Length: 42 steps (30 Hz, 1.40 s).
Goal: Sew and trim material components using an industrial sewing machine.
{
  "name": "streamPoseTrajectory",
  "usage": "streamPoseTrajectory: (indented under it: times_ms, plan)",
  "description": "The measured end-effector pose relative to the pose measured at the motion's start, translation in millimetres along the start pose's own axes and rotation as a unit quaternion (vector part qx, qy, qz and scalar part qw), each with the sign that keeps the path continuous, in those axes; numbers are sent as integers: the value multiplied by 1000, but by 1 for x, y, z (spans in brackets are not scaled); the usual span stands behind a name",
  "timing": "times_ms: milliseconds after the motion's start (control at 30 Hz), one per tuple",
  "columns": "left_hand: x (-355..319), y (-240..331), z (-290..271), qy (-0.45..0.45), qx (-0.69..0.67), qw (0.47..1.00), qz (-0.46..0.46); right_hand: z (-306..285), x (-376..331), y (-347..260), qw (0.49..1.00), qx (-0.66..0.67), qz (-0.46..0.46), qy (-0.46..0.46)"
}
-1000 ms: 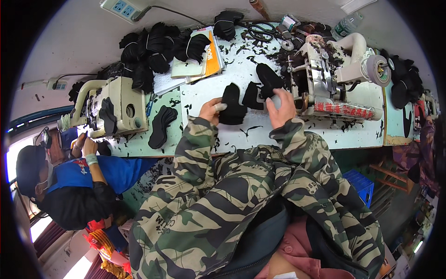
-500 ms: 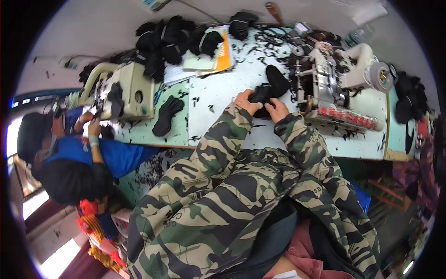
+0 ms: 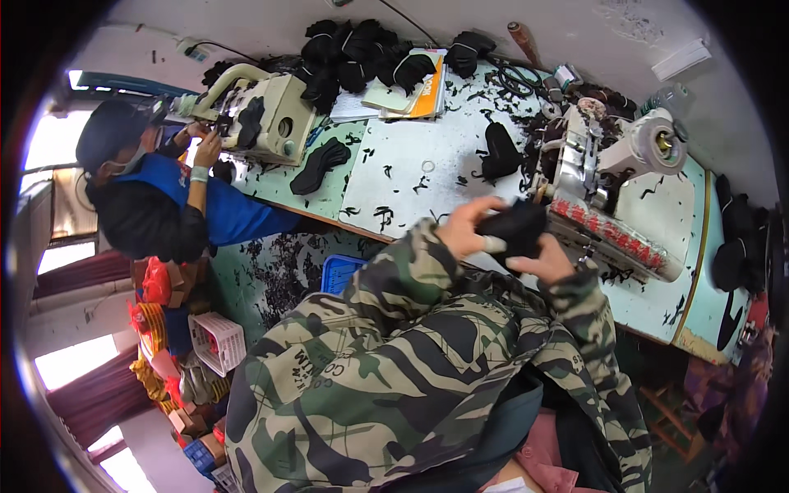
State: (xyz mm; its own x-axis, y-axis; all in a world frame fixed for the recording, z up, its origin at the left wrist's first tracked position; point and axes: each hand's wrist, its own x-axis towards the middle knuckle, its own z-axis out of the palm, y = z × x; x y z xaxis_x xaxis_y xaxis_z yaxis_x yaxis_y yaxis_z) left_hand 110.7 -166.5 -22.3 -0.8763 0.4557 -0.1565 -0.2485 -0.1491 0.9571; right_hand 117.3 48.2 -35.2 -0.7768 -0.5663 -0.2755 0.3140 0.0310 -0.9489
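Both my hands grip a black sock, bunched up, near the table's front edge beside the sewing machine (image 3: 567, 177). My left hand (image 3: 470, 230) has its fingers over the left side of the sock (image 3: 518, 228), and a pale band shows on one finger. On the other side my right hand (image 3: 546, 261) pinches the lower right end with the thumb; its other fingers are partly hidden. Farther back, another black sock (image 3: 500, 152) lies on the white tabletop (image 3: 411, 177), left of the machine.
Black sock bundles (image 3: 353, 53) and papers (image 3: 427, 94) lie along the back. Dark scraps litter the table. At the left, a co-worker (image 3: 156, 181) sits at another machine (image 3: 271, 123). More black socks (image 3: 737, 255) hang at the right.
My hands have drawn a black sock toward me and to the right, away from the other sock, which stays on the table. The whole view has shifted, showing more of the co-worker.
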Motion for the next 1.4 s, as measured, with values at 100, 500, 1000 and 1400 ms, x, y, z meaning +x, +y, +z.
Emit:
streamPoseTrajectory:
  times_ms: [100, 500, 1000, 1400]
  plan:
    - [33, 8, 77, -7, 116, 987, 107, -36, -45, -28, 979, -126, -123, 102]
    - [164, -26, 164, -23, 181, 974, 132, -177, -61, -42, 766, -573, -62, 286]
    - [172, 23, 180, 58, 176, 978, 98, -155, -59, -40, 861, 351, -234, 283]
    - [179, 18, 167, -44, 362, 921, 137, -191, -88, -40, 757, -561, -175, 285]
